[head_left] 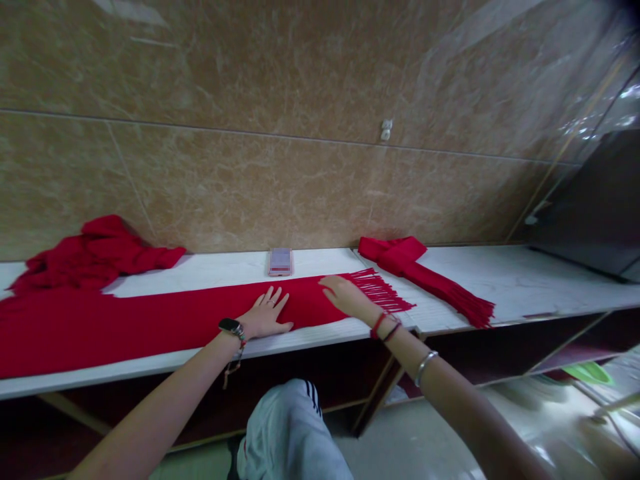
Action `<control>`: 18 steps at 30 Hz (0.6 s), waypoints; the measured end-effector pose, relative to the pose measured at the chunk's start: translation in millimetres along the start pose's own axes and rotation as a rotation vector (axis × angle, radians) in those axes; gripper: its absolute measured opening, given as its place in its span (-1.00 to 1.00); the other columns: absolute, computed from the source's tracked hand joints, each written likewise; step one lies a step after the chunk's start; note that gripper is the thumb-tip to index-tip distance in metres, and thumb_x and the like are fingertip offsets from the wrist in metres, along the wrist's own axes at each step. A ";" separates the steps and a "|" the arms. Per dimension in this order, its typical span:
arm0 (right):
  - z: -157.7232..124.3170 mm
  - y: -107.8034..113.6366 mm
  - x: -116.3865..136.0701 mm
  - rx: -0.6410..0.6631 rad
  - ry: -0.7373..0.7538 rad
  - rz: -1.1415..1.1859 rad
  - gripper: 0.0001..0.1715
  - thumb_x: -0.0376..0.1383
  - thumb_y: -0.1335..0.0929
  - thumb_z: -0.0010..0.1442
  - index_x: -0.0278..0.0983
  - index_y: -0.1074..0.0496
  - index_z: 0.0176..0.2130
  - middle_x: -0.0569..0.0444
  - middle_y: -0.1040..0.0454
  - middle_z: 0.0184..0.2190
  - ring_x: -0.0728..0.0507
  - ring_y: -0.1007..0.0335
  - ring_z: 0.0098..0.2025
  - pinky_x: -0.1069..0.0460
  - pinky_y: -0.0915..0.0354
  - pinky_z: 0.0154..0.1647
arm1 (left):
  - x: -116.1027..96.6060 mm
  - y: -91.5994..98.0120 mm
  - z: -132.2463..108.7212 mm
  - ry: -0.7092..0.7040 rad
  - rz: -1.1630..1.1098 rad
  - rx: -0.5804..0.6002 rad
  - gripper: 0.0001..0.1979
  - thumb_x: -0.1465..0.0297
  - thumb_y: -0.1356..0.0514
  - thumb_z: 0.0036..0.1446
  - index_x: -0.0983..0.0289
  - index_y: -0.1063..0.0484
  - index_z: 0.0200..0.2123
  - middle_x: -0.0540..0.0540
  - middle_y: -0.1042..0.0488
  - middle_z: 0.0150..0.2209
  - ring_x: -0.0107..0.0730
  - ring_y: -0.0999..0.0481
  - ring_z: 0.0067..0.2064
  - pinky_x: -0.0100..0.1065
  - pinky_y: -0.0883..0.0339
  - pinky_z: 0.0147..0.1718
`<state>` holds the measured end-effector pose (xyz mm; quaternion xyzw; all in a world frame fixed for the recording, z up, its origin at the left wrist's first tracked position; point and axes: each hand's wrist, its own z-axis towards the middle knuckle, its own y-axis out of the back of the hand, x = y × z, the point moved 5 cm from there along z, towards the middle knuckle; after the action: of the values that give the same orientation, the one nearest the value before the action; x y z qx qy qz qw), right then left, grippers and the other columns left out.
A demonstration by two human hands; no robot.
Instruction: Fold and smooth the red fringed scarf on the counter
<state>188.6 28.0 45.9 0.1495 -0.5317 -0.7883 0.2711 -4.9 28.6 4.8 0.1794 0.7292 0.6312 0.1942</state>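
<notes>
A long red scarf [165, 323] lies flat along the white counter, with its fringe [383, 291] spread at the right end. My left hand [267, 316] rests on the scarf near its front edge, fingers spread and holding nothing. To the right, my right hand [347, 297] is on the scarf close to the fringe, its fingers curled down; whether they pinch any cloth is hidden. A second red scarf [425, 275], folded over at its top, lies at the right with its fringe toward the front edge. Bunched red cloth [100, 259] sits at the back left.
A phone [281, 262] lies on the counter [505, 280] against the tiled wall. A dark box-like object [593, 207] stands at the far right. Open shelves [480, 353] are below the counter, and a green basin [589, 373] is low at the right.
</notes>
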 end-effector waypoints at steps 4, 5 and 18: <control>21.1 -50.2 45.8 0.127 -0.018 0.036 -0.46 -0.18 -0.12 0.26 -0.36 -0.11 0.17 -0.13 -0.10 0.19 -0.23 0.04 0.21 -0.22 -0.06 0.12 | 7.6 -6.5 3.8 0.050 0.010 -0.030 -0.07 -0.13 0.08 0.00 0.39 0.18 0.26 0.32 0.30 0.27 0.12 0.37 0.25 0.06 0.29 0.13; 18.4 -57.1 46.8 0.148 -0.021 0.018 -0.46 -0.16 -0.10 0.27 -0.32 -0.10 0.18 -0.11 -0.08 0.20 -0.24 0.05 0.22 -0.25 -0.03 0.11 | 7.9 -7.2 3.6 0.053 0.010 -0.026 -0.06 -0.15 0.09 -0.01 0.39 0.18 0.26 0.33 0.30 0.27 0.12 0.35 0.26 0.05 0.27 0.13; -41.9 -23.5 -82.3 0.158 -0.273 -0.329 -0.55 -0.24 -0.12 0.25 -0.33 -0.24 0.08 -0.23 -0.15 0.16 -0.31 0.00 0.20 -0.31 -0.10 0.05 | 2.6 -1.7 -1.0 0.041 -0.021 0.006 -0.06 -0.15 0.10 -0.02 0.38 0.17 0.25 0.34 0.32 0.27 0.13 0.33 0.26 0.06 0.24 0.11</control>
<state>270.8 51.3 3.6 0.1467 -0.5921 -0.7907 0.0519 -7.7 28.9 3.1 0.1595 0.7367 0.6304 0.1854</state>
